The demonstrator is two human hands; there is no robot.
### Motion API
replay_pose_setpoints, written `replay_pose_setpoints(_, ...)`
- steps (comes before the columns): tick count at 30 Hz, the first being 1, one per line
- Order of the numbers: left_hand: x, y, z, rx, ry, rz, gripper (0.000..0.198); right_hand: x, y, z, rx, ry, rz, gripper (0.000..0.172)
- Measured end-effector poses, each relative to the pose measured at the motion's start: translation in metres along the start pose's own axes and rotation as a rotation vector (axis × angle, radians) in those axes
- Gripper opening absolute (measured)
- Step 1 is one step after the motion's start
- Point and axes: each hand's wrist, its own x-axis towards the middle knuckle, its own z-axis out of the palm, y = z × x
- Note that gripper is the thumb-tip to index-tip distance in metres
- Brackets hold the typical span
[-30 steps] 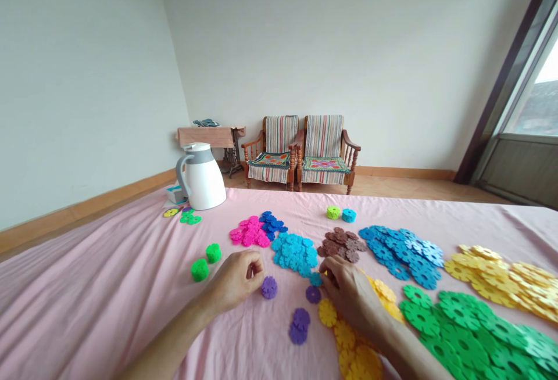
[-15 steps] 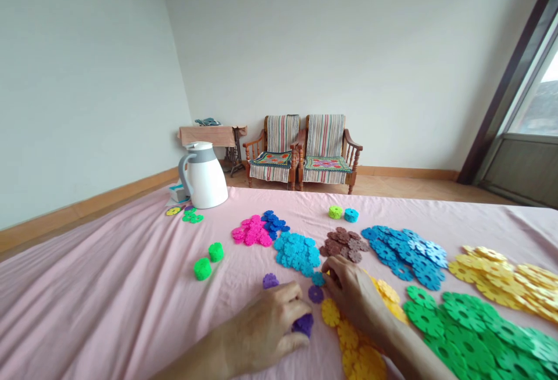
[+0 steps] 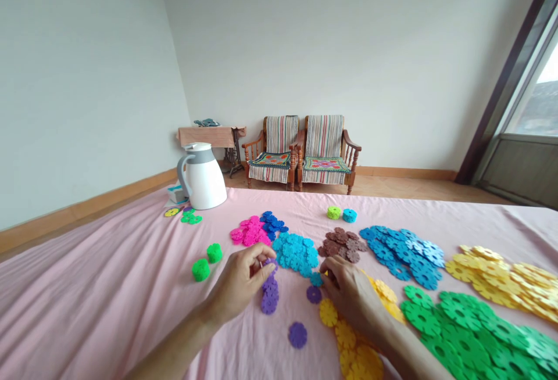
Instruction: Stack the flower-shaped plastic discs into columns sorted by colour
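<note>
My left hand [image 3: 239,281] hovers over the pink cloth [image 3: 108,287], its fingers pinched on a purple snowflake disc at the top of a short stack of purple discs [image 3: 269,293]. One loose purple disc [image 3: 297,334] lies nearer me, another purple disc [image 3: 313,294] lies beside my right hand. My right hand [image 3: 349,290] rests curled on the cloth over yellow discs [image 3: 357,345], its fingertips touching a small cyan disc [image 3: 317,279]; what it holds, if anything, is hidden.
Piles of discs lie across the cloth: cyan [image 3: 296,252], pink [image 3: 249,233], brown [image 3: 341,244], blue [image 3: 403,252], green [image 3: 479,322], yellow [image 3: 510,278]. Two green stacks [image 3: 207,261] stand at left. A white jug [image 3: 203,176] is at the far left; two armchairs [image 3: 300,150] stand behind.
My left hand went toward me to the purple discs, then came back up with purple discs, which now stand as a stack under its fingers. My right hand has barely moved.
</note>
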Motion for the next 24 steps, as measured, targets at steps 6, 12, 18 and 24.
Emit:
replay_pose_setpoints(6, 0.004, -0.019, -0.001, -0.038, -0.087, -0.097, 0.013, 0.001, -0.002, -0.002, 0.018, -0.011, 0.008, 0.017)
replay_pose_setpoints(12, 0.004, -0.024, 0.003, 0.102, -0.116, -0.073, 0.014, 0.001, -0.001, -0.001, 0.023, -0.004, 0.000, 0.017)
replay_pose_setpoints(18, 0.003, -0.017, -0.002, 0.172, -0.066, -0.031, 0.013, 0.000, -0.003, -0.002, 0.009, -0.011, 0.009, 0.017)
replay_pose_setpoints(24, -0.003, 0.008, -0.016, 0.242, -0.292, 0.097, 0.025, -0.002, -0.003, -0.003, 0.011, -0.011, 0.005, 0.019)
